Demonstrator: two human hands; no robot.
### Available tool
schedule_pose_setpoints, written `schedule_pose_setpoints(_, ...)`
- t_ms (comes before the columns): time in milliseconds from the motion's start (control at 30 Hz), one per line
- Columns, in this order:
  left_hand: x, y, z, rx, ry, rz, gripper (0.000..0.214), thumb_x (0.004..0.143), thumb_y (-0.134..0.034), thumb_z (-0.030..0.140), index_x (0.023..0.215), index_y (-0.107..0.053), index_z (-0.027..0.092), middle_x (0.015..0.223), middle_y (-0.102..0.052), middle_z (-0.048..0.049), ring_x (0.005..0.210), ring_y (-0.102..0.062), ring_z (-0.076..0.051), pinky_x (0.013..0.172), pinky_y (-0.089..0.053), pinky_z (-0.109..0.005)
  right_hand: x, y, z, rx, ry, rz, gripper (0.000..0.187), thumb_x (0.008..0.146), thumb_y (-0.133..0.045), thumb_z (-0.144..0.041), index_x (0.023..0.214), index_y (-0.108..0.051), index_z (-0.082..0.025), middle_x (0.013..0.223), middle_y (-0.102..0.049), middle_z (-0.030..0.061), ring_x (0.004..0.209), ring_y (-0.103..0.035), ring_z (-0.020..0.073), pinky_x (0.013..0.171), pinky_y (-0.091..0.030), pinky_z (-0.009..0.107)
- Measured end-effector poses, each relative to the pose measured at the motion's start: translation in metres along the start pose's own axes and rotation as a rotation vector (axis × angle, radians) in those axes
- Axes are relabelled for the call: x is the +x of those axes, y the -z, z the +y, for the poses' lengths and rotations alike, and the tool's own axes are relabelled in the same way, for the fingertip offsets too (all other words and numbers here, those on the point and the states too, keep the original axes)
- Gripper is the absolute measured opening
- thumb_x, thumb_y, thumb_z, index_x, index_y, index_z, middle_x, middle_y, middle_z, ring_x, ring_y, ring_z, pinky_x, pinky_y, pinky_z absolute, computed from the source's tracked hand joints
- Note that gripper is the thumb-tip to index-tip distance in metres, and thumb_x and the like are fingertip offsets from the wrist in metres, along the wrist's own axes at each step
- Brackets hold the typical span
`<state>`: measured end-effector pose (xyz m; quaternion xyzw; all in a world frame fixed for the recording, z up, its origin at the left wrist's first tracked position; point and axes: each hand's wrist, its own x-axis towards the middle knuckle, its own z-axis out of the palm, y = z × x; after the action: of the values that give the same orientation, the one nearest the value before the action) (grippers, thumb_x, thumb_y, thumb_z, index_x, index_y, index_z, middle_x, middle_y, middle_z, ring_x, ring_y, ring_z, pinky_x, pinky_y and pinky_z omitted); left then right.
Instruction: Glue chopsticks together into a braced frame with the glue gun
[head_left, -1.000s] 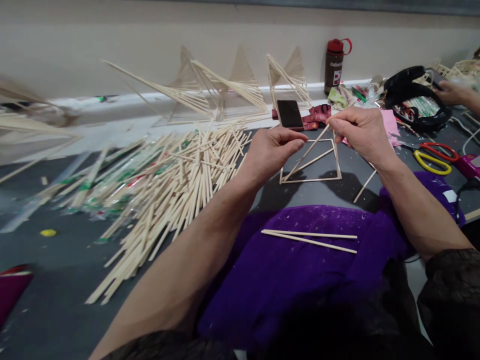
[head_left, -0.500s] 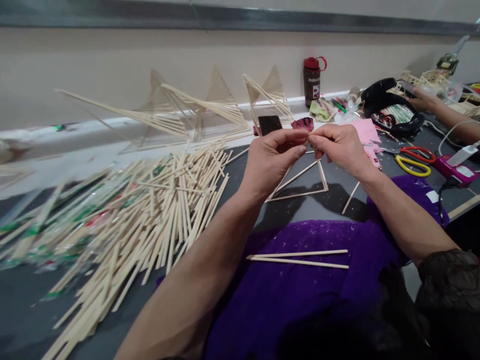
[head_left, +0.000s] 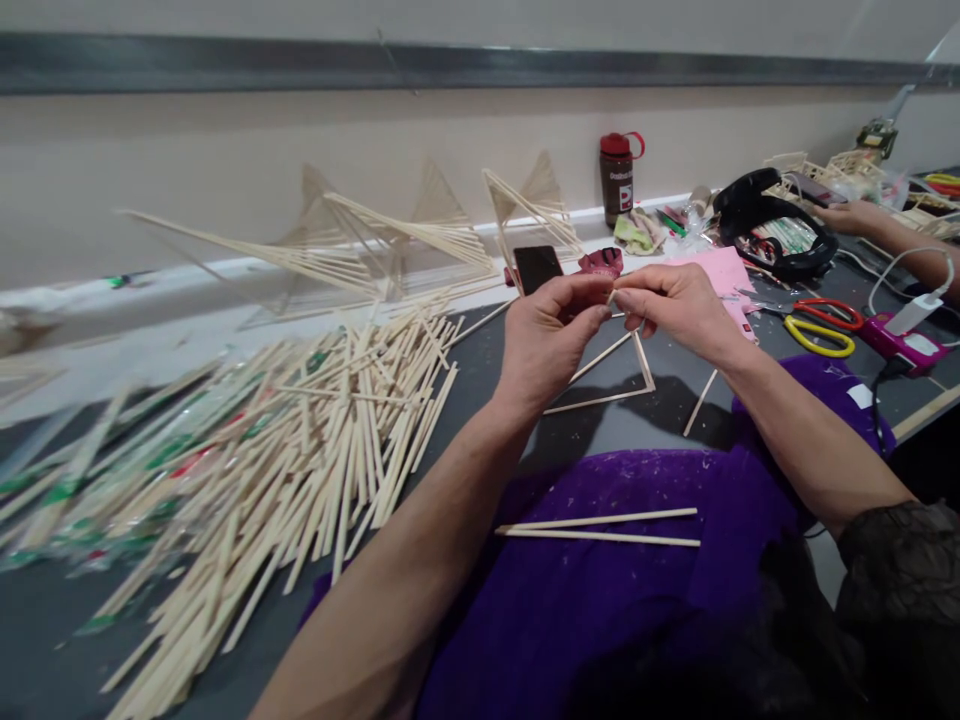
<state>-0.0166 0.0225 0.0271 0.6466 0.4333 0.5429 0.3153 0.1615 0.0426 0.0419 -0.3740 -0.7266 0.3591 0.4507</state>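
My left hand (head_left: pixel 547 335) and my right hand (head_left: pixel 675 305) meet fingertip to fingertip above the grey table. Both pinch at a small pale piece (head_left: pixel 612 297), mostly covered by the fingers and too small to name. Under them lies a frame of joined thin wooden sticks (head_left: pixel 646 372), its left part hidden behind my left hand. A single stick (head_left: pixel 700 402) rests on the table below my right wrist. Two sticks (head_left: pixel 600 520) lie on the purple cloth (head_left: pixel 600 610) over my lap, touching or nearly touching at their left ends.
A large heap of loose wooden sticks (head_left: pixel 360 420) covers the left side. Fan-shaped stick structures (head_left: pixel 420 220) stand along the wall. A phone (head_left: pixel 537 268), bottle (head_left: pixel 617 185), scissors (head_left: pixel 821 337) and black case (head_left: pixel 802 250) lie beyond. Another person's hand (head_left: pixel 847 215) is at right.
The camera has tilted slightly up, so the scene sits lower in view. My hands stay pinched together, with only a small shift of the fingers.
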Motion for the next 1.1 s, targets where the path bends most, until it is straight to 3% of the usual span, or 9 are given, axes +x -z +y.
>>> schedule_pose_setpoints(300,0.001,0.003,-0.002,0.118,-0.064,-0.008,0.017,0.084,-0.077,0.026,0.098,-0.086,0.024,0.109,-0.083,-0.0057,0.104,-0.075,-0.022,0.100,-0.059,-0.037,-0.005,0.004,0.002,-0.006,-0.079,-0.058,0.019,0.086,-0.070,-0.030,0.087,-0.082,-0.016,0.072,-0.073,0.0011,0.055,-0.058,0.0063,0.050,-0.048,0.017)
schedule_pose_setpoints(633,0.003,-0.003,-0.001,-0.028,0.048,-0.020,0.017,0.082,-0.081,0.030,0.095,-0.084,0.020,0.103,-0.084,-0.0073,0.101,-0.076,-0.023,0.094,-0.061,-0.036,-0.006,0.002,0.003,-0.035,-0.068,-0.034,0.016,0.086,-0.070,-0.026,0.084,-0.081,-0.016,0.071,-0.072,0.0010,0.056,-0.060,0.0071,0.051,-0.050,0.017)
schedule_pose_setpoints(833,0.010,-0.006,0.006,-0.013,0.029,0.001,0.008,0.082,-0.078,0.024,0.087,-0.082,0.019,0.091,-0.083,-0.0055,0.091,-0.075,-0.021,0.087,-0.061,-0.034,-0.004,0.004,0.006,-0.076,-0.048,-0.032,0.016,0.087,-0.073,-0.032,0.083,-0.080,-0.018,0.067,-0.070,-0.0004,0.059,-0.063,0.0098,0.053,-0.052,0.019)
schedule_pose_setpoints(1100,0.010,-0.009,0.009,0.016,0.048,-0.009,0.009,0.083,-0.074,0.022,0.087,-0.081,0.017,0.092,-0.082,-0.0052,0.092,-0.075,-0.021,0.087,-0.060,-0.033,-0.006,0.005,0.007,-0.110,-0.034,-0.020,0.021,0.091,-0.071,-0.036,0.083,-0.079,-0.018,0.066,-0.068,-0.0002,0.062,-0.063,0.0107,0.055,-0.053,0.021)
